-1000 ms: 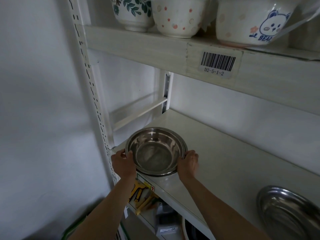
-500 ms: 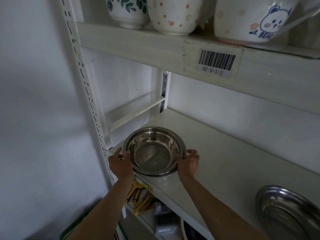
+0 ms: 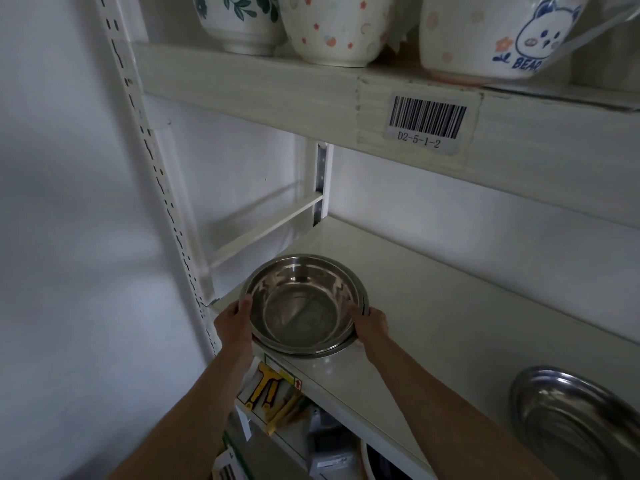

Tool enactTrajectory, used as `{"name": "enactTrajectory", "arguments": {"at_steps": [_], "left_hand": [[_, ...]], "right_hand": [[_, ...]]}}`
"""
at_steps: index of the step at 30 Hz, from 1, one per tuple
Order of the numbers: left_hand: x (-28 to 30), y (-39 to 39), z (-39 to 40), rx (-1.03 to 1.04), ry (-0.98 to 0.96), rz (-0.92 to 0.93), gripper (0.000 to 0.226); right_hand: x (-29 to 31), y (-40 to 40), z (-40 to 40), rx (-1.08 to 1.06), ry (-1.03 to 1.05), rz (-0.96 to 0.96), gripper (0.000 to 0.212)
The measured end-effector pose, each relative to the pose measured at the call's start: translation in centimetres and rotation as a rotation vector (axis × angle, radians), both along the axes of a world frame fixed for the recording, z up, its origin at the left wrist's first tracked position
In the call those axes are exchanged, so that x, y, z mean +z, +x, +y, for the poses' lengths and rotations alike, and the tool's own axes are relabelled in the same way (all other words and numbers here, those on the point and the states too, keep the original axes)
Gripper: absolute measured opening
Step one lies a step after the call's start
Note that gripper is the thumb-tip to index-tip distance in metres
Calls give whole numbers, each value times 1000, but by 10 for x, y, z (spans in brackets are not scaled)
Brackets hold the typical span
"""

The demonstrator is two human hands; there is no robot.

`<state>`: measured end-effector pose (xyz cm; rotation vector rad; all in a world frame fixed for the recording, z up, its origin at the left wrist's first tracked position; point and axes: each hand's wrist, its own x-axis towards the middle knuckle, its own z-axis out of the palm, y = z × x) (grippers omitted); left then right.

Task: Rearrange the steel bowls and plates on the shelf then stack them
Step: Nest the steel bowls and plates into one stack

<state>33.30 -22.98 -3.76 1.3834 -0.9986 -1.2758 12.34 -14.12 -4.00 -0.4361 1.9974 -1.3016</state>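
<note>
The bowls (image 3: 303, 304) have slid a little toward the shelf (image 3: 433, 306) edge. Left hand (image 3: 233, 322) grips at 9 o'clock, right hand (image 3: 370, 323) at 3. The plate (image 3: 578, 424) waits at 4 o'clock, nearer the right hand.

steel plate (image 3: 581, 424) cut off by right and bottom edges

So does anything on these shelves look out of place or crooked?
Slightly. The steel bowls, held by the left hand and right hand, sit unevenly nested and overhang the shelf front edge. Nothing looks spilled or damaged.
</note>
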Motion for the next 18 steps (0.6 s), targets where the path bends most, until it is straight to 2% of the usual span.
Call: {"name": "enactTrajectory", "arguments": {"at_steps": [3, 8, 18], "left_hand": [[-4, -1, -2, 15, -19, 2, 30], [-5, -8, 6, 24, -29, 5, 30], [1, -40, 33, -58, -62, -37, 24]], "right_hand": [[-1, 1, 4, -30, -44, -13, 27], [-3, 2, 17, -94, -63, -1, 24], [-6, -8, 68, -246, -137, 93, 32]]}}
